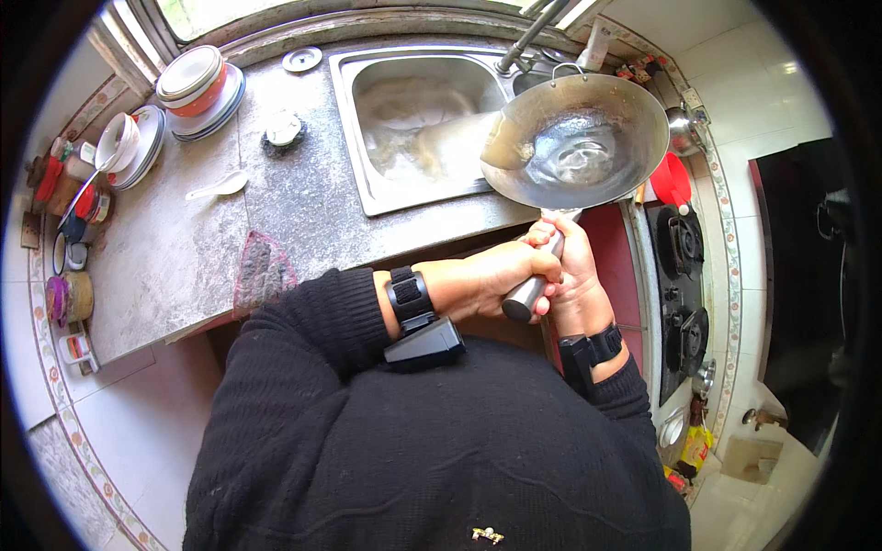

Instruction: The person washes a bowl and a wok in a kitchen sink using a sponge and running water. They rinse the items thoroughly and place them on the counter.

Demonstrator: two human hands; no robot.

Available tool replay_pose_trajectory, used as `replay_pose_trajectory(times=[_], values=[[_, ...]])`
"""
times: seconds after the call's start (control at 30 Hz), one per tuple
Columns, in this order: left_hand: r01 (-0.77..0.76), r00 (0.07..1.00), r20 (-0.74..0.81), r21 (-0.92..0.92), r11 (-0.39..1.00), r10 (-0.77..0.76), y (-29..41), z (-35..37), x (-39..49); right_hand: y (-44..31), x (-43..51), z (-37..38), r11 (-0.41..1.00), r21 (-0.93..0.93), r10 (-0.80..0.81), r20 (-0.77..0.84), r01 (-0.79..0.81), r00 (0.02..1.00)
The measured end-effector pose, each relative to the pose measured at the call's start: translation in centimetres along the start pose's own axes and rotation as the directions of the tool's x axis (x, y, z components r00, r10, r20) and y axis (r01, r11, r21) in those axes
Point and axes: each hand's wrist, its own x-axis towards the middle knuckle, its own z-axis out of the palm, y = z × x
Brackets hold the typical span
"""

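Note:
Both of my hands grip the handle of a large metal wok (575, 141), tilted at the right end of the steel sink (348, 131). My left hand (520, 275) closes round the lower handle, just above its black end. Higher up, near the wok's rim, my right hand (573, 255) holds the same handle. A little liquid glistens in the bottom of the wok, with some residue near its left side. Its left rim hangs over the basin, where a pale blurred streak, maybe pouring water, runs down to the left.
Stacked bowls and plates (196, 124), a white spoon (219, 186) and a sink strainer (284, 129) lie on the counter to the left. A faucet (530, 41) stands behind the wok. At the right are a red ladle (668, 179) and a gas stove (672, 289).

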Motion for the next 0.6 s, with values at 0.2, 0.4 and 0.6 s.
replay_pose_trajectory(times=[0.2, 0.4, 0.6], values=[[-0.039, 0.982, 0.179, -0.101, 0.994, 0.057, 0.3, -2.3, -1.0, 0.4, 0.4, 2.5, 0.991, -0.125, -0.065, -0.159, 0.045, 0.985], [-0.07, 0.953, 0.282, -0.164, 0.984, 0.115, -0.3, -4.7, -2.0, 1.8, 0.9, 4.6, 0.933, -0.355, -0.148, -0.235, 0.057, 0.961], [-0.094, 0.966, 0.233, -0.09, 0.992, 0.113, -0.3, -4.8, -2.9, 2.5, 0.9, 4.6, 0.97, -0.238, -0.086, -0.157, 0.047, 0.984]])
